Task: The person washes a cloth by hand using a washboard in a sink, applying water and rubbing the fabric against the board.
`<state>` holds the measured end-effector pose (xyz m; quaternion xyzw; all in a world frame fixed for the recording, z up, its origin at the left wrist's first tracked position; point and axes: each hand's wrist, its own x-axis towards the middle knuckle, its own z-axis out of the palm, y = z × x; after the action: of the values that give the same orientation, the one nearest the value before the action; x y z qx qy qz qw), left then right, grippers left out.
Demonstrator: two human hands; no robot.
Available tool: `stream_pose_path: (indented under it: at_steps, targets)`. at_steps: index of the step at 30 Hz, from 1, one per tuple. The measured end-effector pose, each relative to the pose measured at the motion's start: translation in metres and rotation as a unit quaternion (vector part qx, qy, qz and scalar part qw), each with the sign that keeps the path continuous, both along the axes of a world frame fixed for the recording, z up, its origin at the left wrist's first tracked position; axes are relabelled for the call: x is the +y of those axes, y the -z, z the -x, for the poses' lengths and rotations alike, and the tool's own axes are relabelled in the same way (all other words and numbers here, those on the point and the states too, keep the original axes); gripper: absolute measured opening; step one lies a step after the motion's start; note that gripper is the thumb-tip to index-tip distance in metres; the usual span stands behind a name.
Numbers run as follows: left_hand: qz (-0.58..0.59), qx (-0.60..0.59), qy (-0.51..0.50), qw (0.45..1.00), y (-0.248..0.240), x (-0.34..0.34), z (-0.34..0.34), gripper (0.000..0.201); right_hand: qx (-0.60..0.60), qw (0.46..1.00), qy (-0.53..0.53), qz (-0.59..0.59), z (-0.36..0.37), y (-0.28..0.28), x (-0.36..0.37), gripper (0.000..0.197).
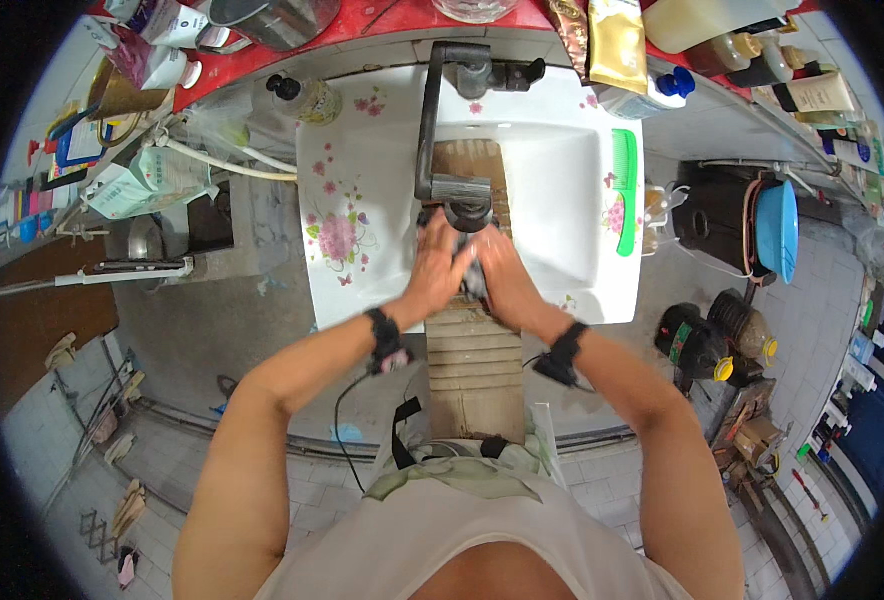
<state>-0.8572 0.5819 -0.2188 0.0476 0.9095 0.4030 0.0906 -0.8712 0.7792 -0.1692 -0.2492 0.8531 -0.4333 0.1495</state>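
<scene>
A ridged wooden washboard (pixel 474 375) slopes from my lap into the white flower-patterned sink (pixel 552 245). On its upper part, beneath the dark faucet (pixel 429 125), lies a wet dark grey cloth (pixel 474 280). My left hand (pixel 440 268) and my right hand (pixel 504 275) press together on this cloth, one at each side, their fingers closed and slightly blurred. Parts of the cloth and the fingertips are hidden beneath the hands and the faucet head (pixel 467 205). Each wrist wears a black band.
A green comb (pixel 624 185) rests on the sink's right rim. Behind it, a red shelf (pixel 387 22) holds a metal pot (pixel 280 20) and a gold tube (pixel 617 45). A pump bottle (pixel 307 98) stands at the back left. Yellow-capped jugs (pixel 700 342) and a blue basin (pixel 782 230) are at right.
</scene>
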Motion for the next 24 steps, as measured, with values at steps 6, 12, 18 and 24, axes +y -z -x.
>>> stream_pose_path:
  at_steps: [6, 12, 18, 24]
  targets:
    - [-0.023, -0.003, 0.022, 0.999, 0.009, 0.005, 0.058, 0.052, 0.086, 0.989, 0.000, -0.120, 0.043, 0.030, 0.002, 0.069]
    - [-0.028, -0.073, -0.002, 0.997, 0.011, 0.003, 0.028, 0.052, 0.037, 0.999, 0.008, -0.028, 0.018, 0.022, 0.004, 0.065]
    - [-0.006, 0.046, 0.084, 0.995, -0.002, -0.007, 0.001, 0.052, 0.044, 0.997, -0.038, -0.053, 0.001, 0.006, 0.009, 0.075]
    - [-0.034, -0.092, 0.009, 0.995, 0.024, -0.005, 0.058, 0.050, 0.035, 0.994, 0.063, -0.084, 0.060, 0.029, -0.010, 0.076]
